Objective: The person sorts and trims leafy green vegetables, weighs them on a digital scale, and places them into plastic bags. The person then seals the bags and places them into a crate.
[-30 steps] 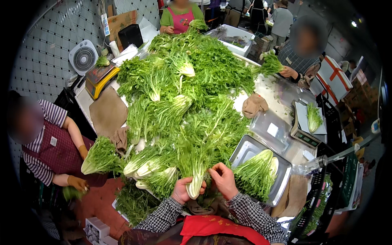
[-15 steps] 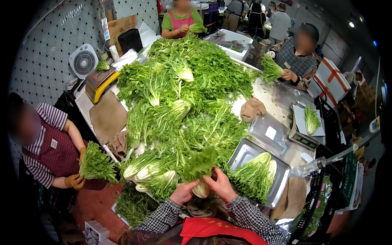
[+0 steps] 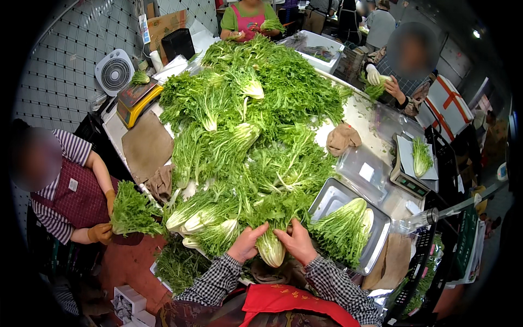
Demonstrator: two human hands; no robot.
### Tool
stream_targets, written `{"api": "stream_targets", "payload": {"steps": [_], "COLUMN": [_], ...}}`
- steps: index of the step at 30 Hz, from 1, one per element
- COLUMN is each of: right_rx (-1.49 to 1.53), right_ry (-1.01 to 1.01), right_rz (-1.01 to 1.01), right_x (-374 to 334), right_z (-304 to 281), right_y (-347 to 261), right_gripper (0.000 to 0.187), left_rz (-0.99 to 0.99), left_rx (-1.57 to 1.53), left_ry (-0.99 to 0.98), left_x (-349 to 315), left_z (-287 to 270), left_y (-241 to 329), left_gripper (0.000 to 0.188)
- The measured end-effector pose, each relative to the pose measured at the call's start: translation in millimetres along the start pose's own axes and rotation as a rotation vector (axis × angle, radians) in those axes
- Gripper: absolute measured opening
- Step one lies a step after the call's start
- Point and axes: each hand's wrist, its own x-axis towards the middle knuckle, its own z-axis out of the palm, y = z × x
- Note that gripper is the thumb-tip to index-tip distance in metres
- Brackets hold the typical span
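A head of frilly endive is held between my two hands at the near edge of the table, its pale base toward me and its green leaves spread away. My left hand grips it from the left, with the thumb on the stalks. On the other side my right hand presses its thumb against the stalks; fingers beneath are partly hidden. Several trimmed heads with white bases lie left of my hands. To the right, more heads rest in a metal tray.
A large pile of endive covers the table's middle. Brown cloth and a scale are at the right, a yellow scale at the far left. Co-workers stand left, far and right, holding greens. A crate of greens sits below left.
The endive in my hands has tipped so its leaves spread over the pile and its base shows more. The right co-worker has turned their greens, and a gloved hand now shows there.
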Motion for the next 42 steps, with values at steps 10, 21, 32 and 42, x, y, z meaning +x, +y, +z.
{"api": "stream_targets", "payload": {"steps": [10, 21, 32, 42], "right_rx": [-0.556, -0.95, -1.075, -0.545], "right_ry": [0.253, 0.055, 0.119, 0.627], "right_rz": [-0.192, -0.613, -0.79, -0.702], "right_x": [-6, 10, 24, 38], "right_z": [-14, 2, 8, -22], "right_y": [-22, -38, -40, -94], "right_gripper": [0.033, 0.018, 0.008, 0.02], "left_rz": [-0.059, -0.015, 0.003, 0.028], "left_rx": [-0.144, -0.062, 0.105, -0.15], "left_ry": [0.051, -0.012, 0.091, 0.021], "left_x": [1, 3, 3, -3], "left_z": [8, 2, 12, -16], "left_y": [-1, -10, -16, -13], "left_gripper": [0.03, 0.053, 0.042, 0.042]}}
